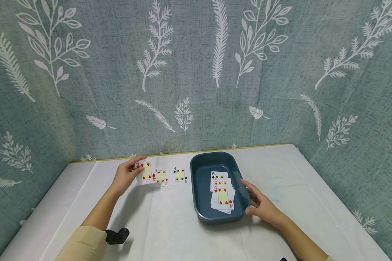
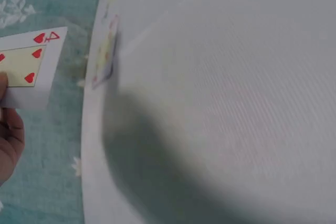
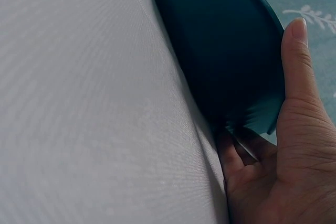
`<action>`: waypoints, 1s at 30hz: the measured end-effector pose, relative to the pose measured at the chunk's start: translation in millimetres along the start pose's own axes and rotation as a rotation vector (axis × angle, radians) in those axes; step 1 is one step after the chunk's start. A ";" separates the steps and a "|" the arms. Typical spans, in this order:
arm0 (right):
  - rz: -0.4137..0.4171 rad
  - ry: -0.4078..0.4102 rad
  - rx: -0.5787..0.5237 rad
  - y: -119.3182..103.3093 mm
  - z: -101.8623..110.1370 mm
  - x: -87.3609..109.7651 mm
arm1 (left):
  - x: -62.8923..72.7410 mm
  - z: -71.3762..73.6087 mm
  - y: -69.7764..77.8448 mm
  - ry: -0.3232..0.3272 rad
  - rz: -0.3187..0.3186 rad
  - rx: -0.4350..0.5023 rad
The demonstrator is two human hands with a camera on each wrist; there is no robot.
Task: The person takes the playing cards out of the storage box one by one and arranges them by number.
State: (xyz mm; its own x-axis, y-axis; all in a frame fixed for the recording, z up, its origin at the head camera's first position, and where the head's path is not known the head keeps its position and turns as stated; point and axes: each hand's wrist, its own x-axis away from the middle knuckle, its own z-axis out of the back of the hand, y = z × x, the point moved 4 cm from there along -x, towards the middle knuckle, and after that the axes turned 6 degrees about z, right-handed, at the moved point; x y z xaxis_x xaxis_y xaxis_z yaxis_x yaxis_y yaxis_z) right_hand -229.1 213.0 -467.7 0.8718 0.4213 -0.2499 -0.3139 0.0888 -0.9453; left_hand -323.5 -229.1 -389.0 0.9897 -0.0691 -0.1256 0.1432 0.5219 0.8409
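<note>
Between thumb and fingers, my left hand (image 1: 124, 177) pinches a four of hearts playing card (image 1: 146, 171), face up, near the table's back edge. In the left wrist view this card (image 2: 23, 66) appears raised above the cloth. Just right of it lies a four of diamonds (image 1: 161, 176), partly overlapped in the head view, then a four of spades (image 1: 180, 175). My right hand (image 1: 262, 206) holds the near right corner of a dark blue tray (image 1: 200, 192), thumb by its rim and fingers bent against its side. Inside, overlapping cards show another four of hearts (image 1: 223, 197) on top.
White cloth (image 1: 163, 224) covers the table. A patterned grey-green curtain (image 1: 196, 119) rises behind it and along both sides. A black wrist device (image 1: 117, 236) sits on the left forearm, below a beige sleeve edge.
</note>
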 end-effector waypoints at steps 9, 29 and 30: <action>0.001 0.000 -0.026 -1.7 -0.6 0.6 | 0.2 7.6 -18.6 0.009 0.052 -0.108; 0.020 -0.008 -0.026 -1.4 1.2 0.1 | -18.0 -1.1 -46.7 0.055 0.081 -0.324; 0.027 -0.010 -0.024 -2.0 1.3 0.0 | -19.1 -2.0 -47.8 0.055 0.084 -0.333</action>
State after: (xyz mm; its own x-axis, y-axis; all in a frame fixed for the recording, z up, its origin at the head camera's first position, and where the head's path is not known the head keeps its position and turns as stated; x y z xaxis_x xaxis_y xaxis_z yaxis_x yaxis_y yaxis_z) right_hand -229.0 214.0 -465.6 0.8593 0.4322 -0.2735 -0.3281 0.0555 -0.9430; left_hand -349.2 -251.0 -427.9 0.9947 0.0273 -0.0990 0.0418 0.7730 0.6330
